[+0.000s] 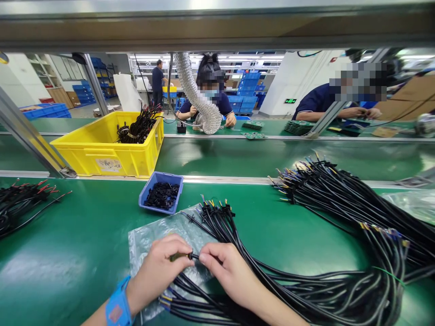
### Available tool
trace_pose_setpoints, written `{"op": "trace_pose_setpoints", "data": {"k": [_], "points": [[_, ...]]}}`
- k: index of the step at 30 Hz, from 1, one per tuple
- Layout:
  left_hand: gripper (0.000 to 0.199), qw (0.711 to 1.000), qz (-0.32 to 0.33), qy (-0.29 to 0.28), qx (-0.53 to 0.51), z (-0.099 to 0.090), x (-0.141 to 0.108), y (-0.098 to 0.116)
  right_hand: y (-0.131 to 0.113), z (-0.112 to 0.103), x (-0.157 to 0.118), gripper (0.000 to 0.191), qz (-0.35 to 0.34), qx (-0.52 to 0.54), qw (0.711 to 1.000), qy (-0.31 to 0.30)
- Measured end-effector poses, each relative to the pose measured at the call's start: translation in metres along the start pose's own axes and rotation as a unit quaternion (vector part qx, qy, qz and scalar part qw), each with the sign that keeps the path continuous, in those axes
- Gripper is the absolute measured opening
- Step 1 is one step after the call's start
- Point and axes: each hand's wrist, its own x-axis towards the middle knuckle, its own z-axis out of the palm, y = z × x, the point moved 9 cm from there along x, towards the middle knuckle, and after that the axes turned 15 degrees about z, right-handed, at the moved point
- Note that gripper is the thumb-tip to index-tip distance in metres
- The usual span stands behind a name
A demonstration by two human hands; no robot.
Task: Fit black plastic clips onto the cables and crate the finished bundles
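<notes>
Above a clear plastic bag [139, 242], my left hand [163, 258] pinches a small black clip [190, 256] between thumb and forefinger. My right hand [231, 269], facing it, has a black cable [195, 256] between thumb and fingertips, and the cable's end meets the clip. How far the cable goes into the clip is hidden by the fingers. Just beyond the hands lies a fanned bundle of black cables [217, 222], with coloured wire ends and black clips on them. More cables with bare coloured ends [170, 303] lie below the hands.
A blue bin [144, 199] of small black parts stands beyond the bag. Behind it is a yellow crate [98, 151] holding black cables. A large cable pile [340, 194] covers the right side; red-tipped cables [23, 199] lie left. Co-workers sit across the bench.
</notes>
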Motion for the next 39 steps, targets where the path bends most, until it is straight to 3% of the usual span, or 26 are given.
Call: {"op": "trace_pose_setpoints", "data": {"k": [3, 6, 10, 15, 18, 27, 39], "points": [[0.007, 0.998, 0.06, -0.026, 0.018, 0.008, 0.0, 0.012, 0.004, 0.006, 0.003, 0.031, 0.018, 0.052, 0.998, -0.041], [0.01, 0.996, 0.074, -0.048, 0.015, 0.015, 0.001, 0.018, 0.006, 0.011, 0.005, 0.033, 0.028, 0.078, 0.995, -0.064], [0.006, 0.999, 0.002, -0.032, 0.005, 0.014, 0.003, 0.006, 0.005, 0.009, 0.005, 0.037, 0.029, 0.072, 0.995, -0.06], [0.01, 0.996, -0.081, 0.008, -0.041, 0.008, 0.002, -0.014, 0.008, 0.003, 0.003, 0.028, 0.03, 0.002, 0.999, -0.037], [0.011, 0.994, -0.084, 0.02, -0.069, 0.008, 0.002, -0.016, 0.006, 0.001, 0.001, 0.03, 0.008, -0.039, 0.999, -0.018], [0.009, 0.992, -0.078, -0.004, -0.095, 0.013, 0.002, -0.011, 0.001, 0.014, -0.002, 0.034, -0.028, -0.092, 0.994, -0.054], [0.02, 0.986, -0.094, 0.014, -0.134, 0.013, 0.002, -0.012, 0.0, 0.008, -0.001, 0.034, -0.003, -0.028, 0.998, -0.05]]}}
